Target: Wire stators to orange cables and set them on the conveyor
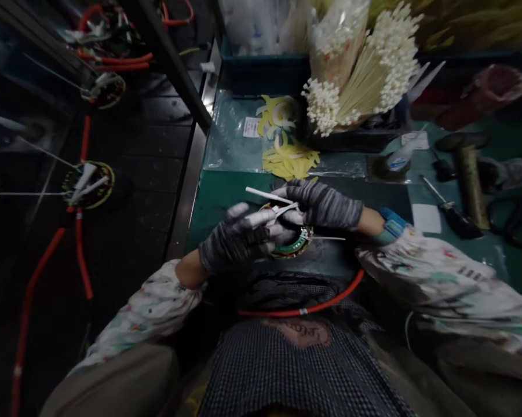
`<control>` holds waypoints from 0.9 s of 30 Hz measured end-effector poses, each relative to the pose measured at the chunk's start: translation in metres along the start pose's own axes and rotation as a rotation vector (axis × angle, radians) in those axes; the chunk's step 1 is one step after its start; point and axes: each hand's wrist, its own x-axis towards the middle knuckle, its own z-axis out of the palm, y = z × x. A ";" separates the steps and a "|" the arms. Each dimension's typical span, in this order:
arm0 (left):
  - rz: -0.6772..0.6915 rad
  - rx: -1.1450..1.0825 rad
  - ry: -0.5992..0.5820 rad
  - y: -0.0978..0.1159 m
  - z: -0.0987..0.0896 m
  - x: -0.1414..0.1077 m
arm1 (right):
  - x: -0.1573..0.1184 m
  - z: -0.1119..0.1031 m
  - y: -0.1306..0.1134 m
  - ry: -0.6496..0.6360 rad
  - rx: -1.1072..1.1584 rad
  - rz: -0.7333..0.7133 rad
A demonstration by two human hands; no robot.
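My left hand (238, 237), in a grey glove with pale fingertips, reaches in from the left. Its fingers close at the crossing white sleeved wires (285, 209), while one finger stands apart. From the right my right hand (324, 204), also gloved, pinches a white sleeved wire whose free end (261, 193) points left. Beneath both hands lies a round stator (293, 250) with a green ring-shaped board, partly covered by my fingers. A thin pale strand (330, 238) sticks out of it to the right. An orange-red cable (334, 300) curves across in front of my apron.
Yellow strips (289, 159) lie on a plastic bag behind the hands. White-tipped stick bundles (378, 69) stand in a dark bin. A hammer (471, 179), a screwdriver (454, 214) and a bottle (402, 157) are at the right. Another stator (98, 174) with orange-red cables sits left.
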 end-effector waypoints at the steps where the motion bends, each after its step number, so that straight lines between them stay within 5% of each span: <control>1: 0.068 0.018 0.010 0.001 0.002 0.005 | -0.002 -0.004 0.000 0.004 0.109 -0.015; 4: 0.149 0.101 0.084 0.010 0.010 0.013 | -0.025 -0.005 -0.004 0.152 0.307 0.105; 8: -0.013 0.171 0.237 0.034 0.032 0.016 | -0.055 0.012 -0.002 0.391 0.297 0.266; 11: -0.135 0.200 0.315 0.050 0.047 0.020 | -0.052 0.012 0.008 0.526 0.066 0.195; 16: -0.152 0.134 0.308 0.054 0.049 0.024 | -0.016 -0.034 0.008 0.857 -0.534 0.121; 19: -0.165 0.128 0.295 0.051 0.045 0.025 | 0.009 -0.054 0.000 0.871 -0.677 0.240; 23: -0.134 0.141 0.297 0.048 0.046 0.024 | 0.028 -0.055 -0.003 0.844 -0.665 0.361; 27: -0.135 0.141 0.310 0.048 0.048 0.024 | 0.017 -0.052 -0.009 0.832 -0.540 0.020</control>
